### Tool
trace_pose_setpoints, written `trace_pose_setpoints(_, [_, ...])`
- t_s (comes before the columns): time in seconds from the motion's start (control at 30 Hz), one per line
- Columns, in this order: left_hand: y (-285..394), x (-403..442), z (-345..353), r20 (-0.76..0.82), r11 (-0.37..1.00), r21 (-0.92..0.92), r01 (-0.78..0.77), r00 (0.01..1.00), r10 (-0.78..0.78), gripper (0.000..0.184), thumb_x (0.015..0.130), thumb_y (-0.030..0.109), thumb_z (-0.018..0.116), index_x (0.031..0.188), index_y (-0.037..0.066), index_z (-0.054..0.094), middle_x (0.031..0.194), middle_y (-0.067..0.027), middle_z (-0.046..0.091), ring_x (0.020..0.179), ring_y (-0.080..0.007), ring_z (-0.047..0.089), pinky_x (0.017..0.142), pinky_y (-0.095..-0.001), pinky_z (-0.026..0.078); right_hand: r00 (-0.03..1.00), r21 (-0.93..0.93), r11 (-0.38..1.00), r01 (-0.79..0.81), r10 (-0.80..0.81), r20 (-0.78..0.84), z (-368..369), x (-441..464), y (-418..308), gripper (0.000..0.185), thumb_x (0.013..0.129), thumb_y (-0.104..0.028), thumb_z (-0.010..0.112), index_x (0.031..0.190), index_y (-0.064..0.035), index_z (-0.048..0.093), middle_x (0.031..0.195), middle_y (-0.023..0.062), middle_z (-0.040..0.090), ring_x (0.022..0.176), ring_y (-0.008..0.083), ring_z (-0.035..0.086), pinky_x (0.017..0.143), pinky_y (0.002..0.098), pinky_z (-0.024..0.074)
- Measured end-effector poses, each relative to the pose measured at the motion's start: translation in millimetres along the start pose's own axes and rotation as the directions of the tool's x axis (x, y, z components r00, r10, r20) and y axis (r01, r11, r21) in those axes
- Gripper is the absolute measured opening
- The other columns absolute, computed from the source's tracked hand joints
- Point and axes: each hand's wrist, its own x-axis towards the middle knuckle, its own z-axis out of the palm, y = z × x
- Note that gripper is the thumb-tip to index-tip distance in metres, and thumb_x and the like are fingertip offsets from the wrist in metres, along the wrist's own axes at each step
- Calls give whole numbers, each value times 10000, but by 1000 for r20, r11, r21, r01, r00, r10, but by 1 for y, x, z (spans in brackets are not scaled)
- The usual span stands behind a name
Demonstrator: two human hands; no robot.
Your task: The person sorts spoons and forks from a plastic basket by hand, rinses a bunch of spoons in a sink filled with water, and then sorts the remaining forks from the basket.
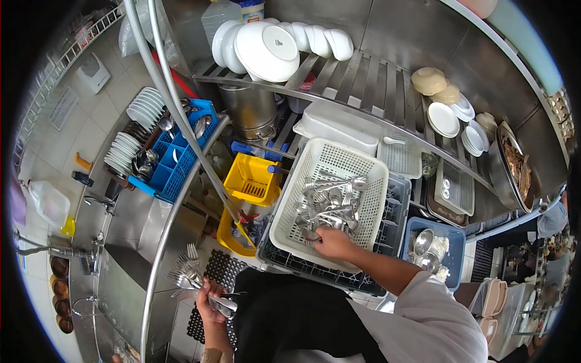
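Note:
My left hand (212, 304) is closed around the handles of a bunch of forks (187, 270), held low in front of me with the tines pointing up. My right hand (333, 244) reaches into a white perforated basket (373, 218), its fingers closed on a fork (310, 236) near the basket's front left. Beside that hand lies a loose pile of cutlery (331, 199), forks and spoons mixed. The basket rests on a dark grey dish rack (392, 209). My right fingertips are partly hidden.
A blue cutlery caddy (172, 163) stands by plates on the left, near a metal sink (130, 290). A yellow bucket (251, 179) sits left of the basket. White bowls (266, 51) line the slatted shelf above. At right, a blue tub (445, 233) holds metal bowls.

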Motion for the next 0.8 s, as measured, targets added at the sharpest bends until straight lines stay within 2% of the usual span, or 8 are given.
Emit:
trace_pose_setpoints(0.03, [-1, -2, -1, -7, 1000, 15, -1, 1000, 1, 138, 967, 192, 642, 1094, 148, 610, 708, 64, 449, 640, -95, 489, 760, -375, 543, 1000, 0, 1000, 8, -8, -2, -9, 8, -2, 326, 933, -249, 615, 1130, 9, 648, 1062, 286, 690, 1001, 464, 681, 894, 547, 537])
trace_pose_setpoints(0.1, [0, -1, 0, -16, 1000, 30, -7, 1000, 7, 140, 964, 195, 643, 1093, 150, 613, 711, 64, 453, 645, -97, 494, 763, -376, 542, 927, 332, 908, -256, 328, -182, -31, 33, -3, 346, 904, -275, 628, 1055, 34, 660, 1006, 290, 698, 968, 486, 674, 867, 557, 530])
trace_pose_setpoints(0.17, [3, -1, -1, -54, 999, 31, 12, 999, -10, 104, 997, 186, 615, 1080, 123, 609, 717, 61, 462, 661, -94, 501, 763, -376, 523, 849, 207, 957, -203, 278, -449, -27, 86, 34, 371, 943, -321, 626, 1051, 32, 659, 972, 274, 705, 926, 475, 685, 836, 548, 536])
trace_pose_setpoints(0.23, [7, 8, -7, -49, 999, 50, 12, 999, -9, 146, 984, 188, 619, 1107, 115, 591, 722, 60, 472, 662, -100, 508, 758, -378, 520, 852, 200, 957, -209, 278, -443, -25, 131, 63, 417, 927, -369, 655, 1004, 36, 719, 953, 289, 716, 923, 474, 695, 830, 539, 546])
trace_pose_setpoints(0.3, [12, 15, -10, -83, 993, 119, 5, 996, 5, 181, 962, 182, 638, 1119, 108, 587, 727, 47, 489, 676, -115, 528, 761, -388, 522, 877, 147, 892, -427, 448, -173, -25, 172, 79, 336, 903, -287, 646, 982, 26, 740, 1036, 286, 720, 969, 451, 702, 855, 530, 548])
trace_pose_setpoints(0.37, [21, 17, -2, -87, 980, 195, -31, 995, 48, 252, 907, 173, 690, 1119, 88, 582, 737, 25, 511, 670, -128, 549, 768, -405, 549, 814, 318, 812, -489, 556, -168, -37, 171, 50, 485, 848, -449, 725, 971, 19, 748, 967, 252, 750, 929, 436, 719, 825, 521, 547])
trace_pose_setpoints(0.63, [47, 30, -28, -88, 994, 105, 26, 996, -17, 239, 908, 162, 696, 1091, 80, 567, 738, 5, 528, 667, -145, 570, 779, -425, 562, 858, 30, 940, -339, 322, -401, 8, 207, 52, 335, 767, -302, 827, 862, 5, 733, 824, 173, 745, 794, 329, 733, 738, 464, 566])
trace_pose_setpoints(0.8, [60, 28, -65, -164, 998, 69, -2, 986, 13, 246, 908, 169, 709, 1110, 73, 606, 761, 16, 557, 677, -127, 569, 777, -418, 556, 947, 622, 771, -137, 287, -146, -49, 150, 34, 179, 913, -177, 794, 1047, -81, 725, 895, -46, 672, 766, 91, 544, 685, 283, 449])
